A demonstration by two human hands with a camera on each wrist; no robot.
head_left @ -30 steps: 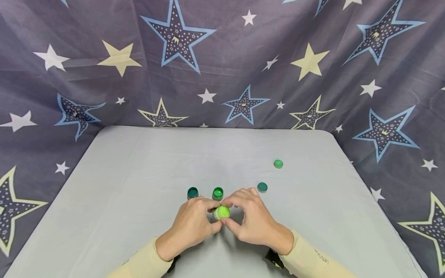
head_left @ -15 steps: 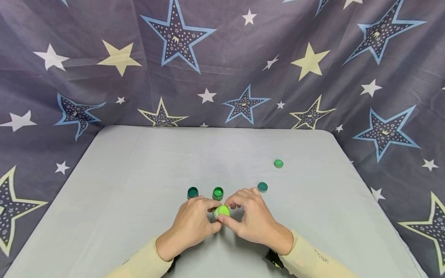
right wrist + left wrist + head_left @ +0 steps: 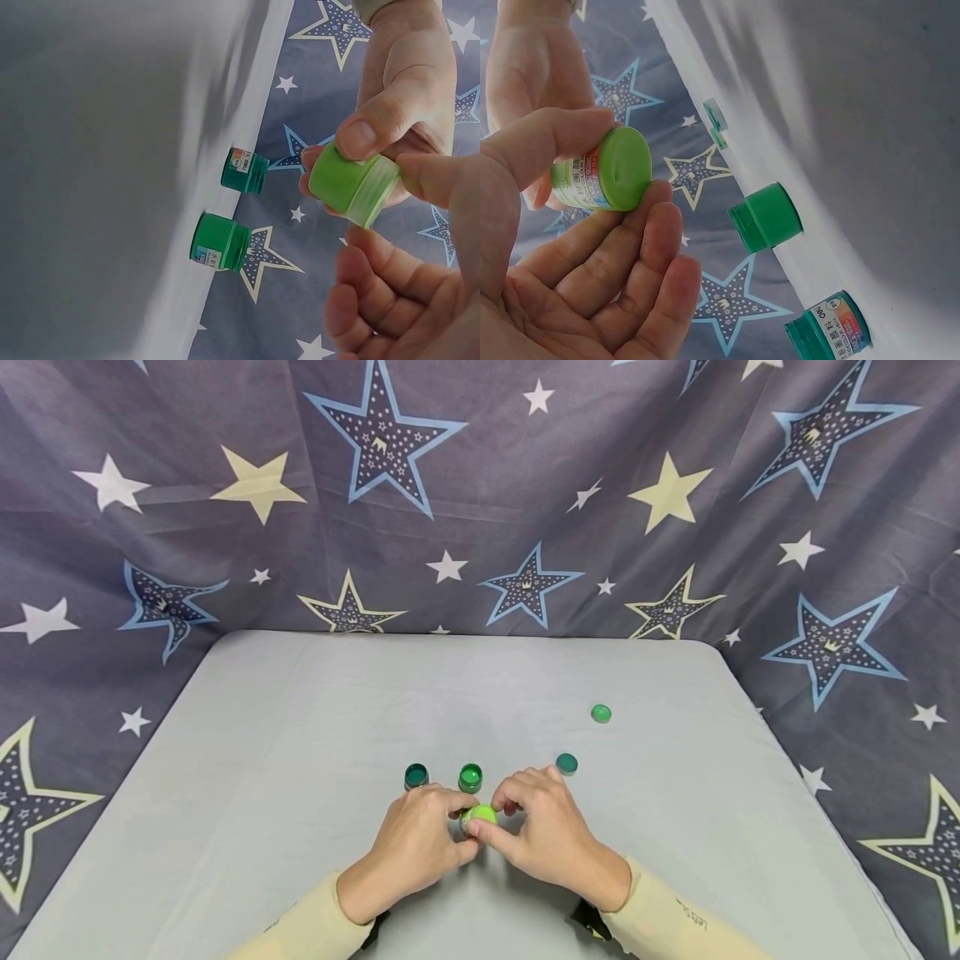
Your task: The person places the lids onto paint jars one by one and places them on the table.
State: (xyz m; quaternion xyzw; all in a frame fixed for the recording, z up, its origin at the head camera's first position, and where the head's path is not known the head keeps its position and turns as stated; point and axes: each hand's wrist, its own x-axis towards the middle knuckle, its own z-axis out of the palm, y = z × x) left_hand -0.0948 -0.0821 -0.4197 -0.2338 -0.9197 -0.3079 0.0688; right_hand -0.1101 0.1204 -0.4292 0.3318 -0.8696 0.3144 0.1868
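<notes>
My left hand [image 3: 412, 835] grips a small light green paint jar [image 3: 336, 180], thumb on one side and fingers on the other. The jar is tilted with its top toward my right hand [image 3: 555, 839]. That hand pinches the jar's pale lid [image 3: 375, 191] at the rim between thumb and fingertips; the lid sits on the jar. A printed label [image 3: 585, 176] wraps the side in the left wrist view. Just beyond, an uncapped green paint jar [image 3: 470, 779] and an uncapped dark teal paint jar [image 3: 416, 777] stand upright on the table.
On the light grey tabletop [image 3: 300, 718], a teal lid [image 3: 567, 764] lies just beyond my right hand. Farther back and to the right lies a green lid [image 3: 601, 714]. A dark curtain [image 3: 480, 485] printed with stars hangs behind the table and along its sides.
My right thumb has slid left across the light green jar's lid, while the index finger has shifted right, a turning motion. My left hand and the other jars have stayed put.
</notes>
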